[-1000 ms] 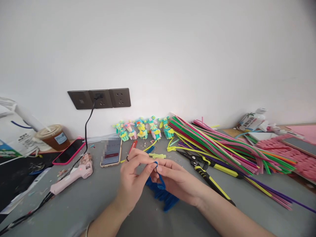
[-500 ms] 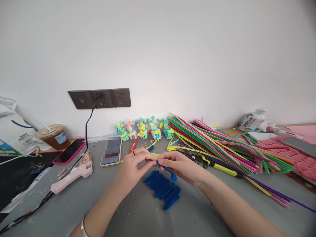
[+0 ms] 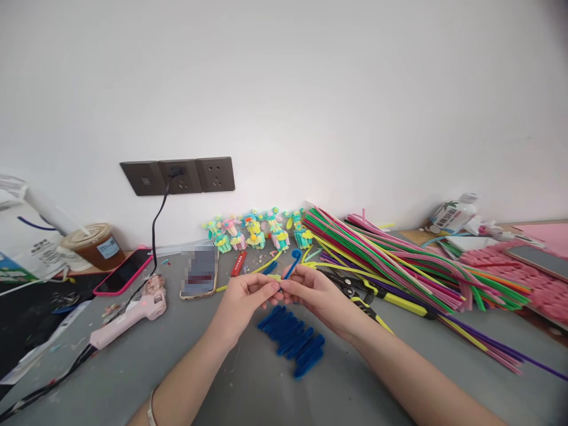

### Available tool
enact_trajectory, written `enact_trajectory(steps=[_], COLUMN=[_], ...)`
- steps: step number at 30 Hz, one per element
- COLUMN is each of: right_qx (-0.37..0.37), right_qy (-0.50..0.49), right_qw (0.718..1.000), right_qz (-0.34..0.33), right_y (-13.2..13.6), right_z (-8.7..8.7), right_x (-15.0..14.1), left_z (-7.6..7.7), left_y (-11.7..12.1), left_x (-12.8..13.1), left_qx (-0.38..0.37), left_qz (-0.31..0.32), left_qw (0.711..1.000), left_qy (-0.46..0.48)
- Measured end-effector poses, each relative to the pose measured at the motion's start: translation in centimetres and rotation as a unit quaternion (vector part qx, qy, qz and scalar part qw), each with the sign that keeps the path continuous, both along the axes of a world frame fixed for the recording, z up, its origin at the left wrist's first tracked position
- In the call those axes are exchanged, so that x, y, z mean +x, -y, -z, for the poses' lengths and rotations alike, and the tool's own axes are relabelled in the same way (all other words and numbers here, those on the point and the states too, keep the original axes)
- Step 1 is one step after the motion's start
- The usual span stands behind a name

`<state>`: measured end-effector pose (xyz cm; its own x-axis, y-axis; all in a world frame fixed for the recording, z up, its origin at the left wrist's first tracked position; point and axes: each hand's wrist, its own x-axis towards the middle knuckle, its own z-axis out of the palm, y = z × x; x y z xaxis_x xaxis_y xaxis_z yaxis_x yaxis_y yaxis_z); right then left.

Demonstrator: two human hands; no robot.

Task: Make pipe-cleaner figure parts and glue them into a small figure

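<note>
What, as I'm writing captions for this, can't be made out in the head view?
All in the head view:
Curled blue fuzzy stem: lower end hidden between the bare left hand and right hand.
Yellow-and-black metal pliers: one handle partly covered by the right forearm.
Beige-edged rectangular phone: screen partly pixelated.
White printed package: cut off by the left edge.
White plastic bottle: small label print unreadable.

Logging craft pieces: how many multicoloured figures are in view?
5, rowed along the wall: leftmost figure, second figure, middle figure, fourth figure, and rightmost figure beside the stem bundle, which may hide more.
</note>
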<state>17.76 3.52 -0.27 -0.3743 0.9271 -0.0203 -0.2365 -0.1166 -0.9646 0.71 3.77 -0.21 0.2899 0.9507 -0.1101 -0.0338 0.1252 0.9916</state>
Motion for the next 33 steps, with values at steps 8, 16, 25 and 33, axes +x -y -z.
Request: enact_trajectory(steps=[8,16,25,33], right_qx=[0.039,0.186,0.212,0.072], right_qy=[0.068,0.198,0.328,0.1], right_qw=[0.996,0.961,0.92,0.99], right_qz=[0.044,0.043,0.024,0.065], right_y=[-0.3,0.0,0.3,0.1], right_z=[-0.1,-0.3,0.2,-0.6], right_x=[0.3,0.4,0.5,0.2], left_z=[-0.3,-0.8,-0.3,-0.7], left_y=[0.2,0.5,1.1,0.1], left_x=[0.1,-0.1,0.2,-0.4], left_qx=[-0.017,0.063,0.169,0.084], left_qz=[-0.011,0.071,0.019,-0.016], left_qw=[1.0,0.988,0.928,0.991], left_qy=[-0.023,-0.122,-0.333,-0.1])
